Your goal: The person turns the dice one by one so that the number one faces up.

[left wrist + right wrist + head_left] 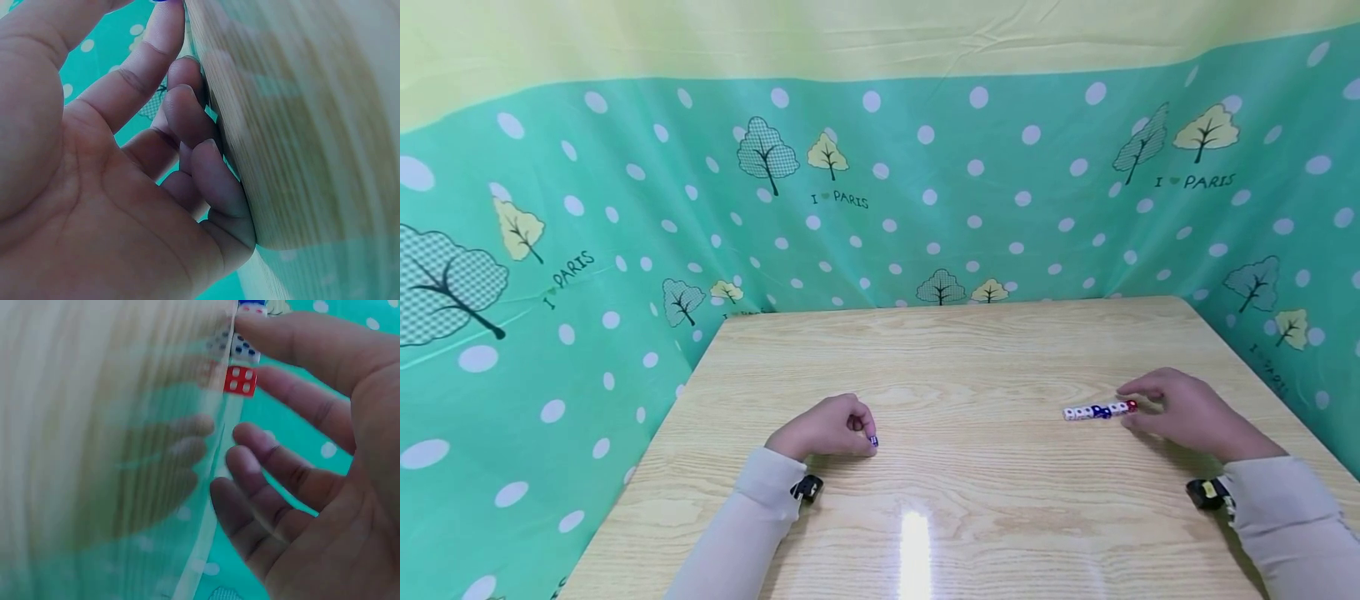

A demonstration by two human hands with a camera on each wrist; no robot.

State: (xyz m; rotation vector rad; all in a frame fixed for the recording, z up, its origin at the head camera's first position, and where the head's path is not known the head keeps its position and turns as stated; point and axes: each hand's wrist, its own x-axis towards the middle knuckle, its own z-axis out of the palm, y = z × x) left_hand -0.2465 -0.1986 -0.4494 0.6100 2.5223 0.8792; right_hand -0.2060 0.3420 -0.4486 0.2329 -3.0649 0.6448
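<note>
My left hand (831,427) rests its side on the table and pinches a small blue die (874,441) between thumb and index finger. Only a sliver of that die shows at the top of the left wrist view, where the other fingers (187,115) curl loosely. Over on the right lies a row of several dice, white ones (1081,412), blue ones (1101,412) and a red die (1132,406) at its right end. My right hand (1187,414) is spread around that end, thumb and index finger on either side. Whether they touch the dice, I cannot tell.
The dice lie on a light wood-grain table (970,367), which reflects a bright light near the front. A green dotted curtain (850,208) encloses the back and sides. Each wrist carries a small black camera (808,488).
</note>
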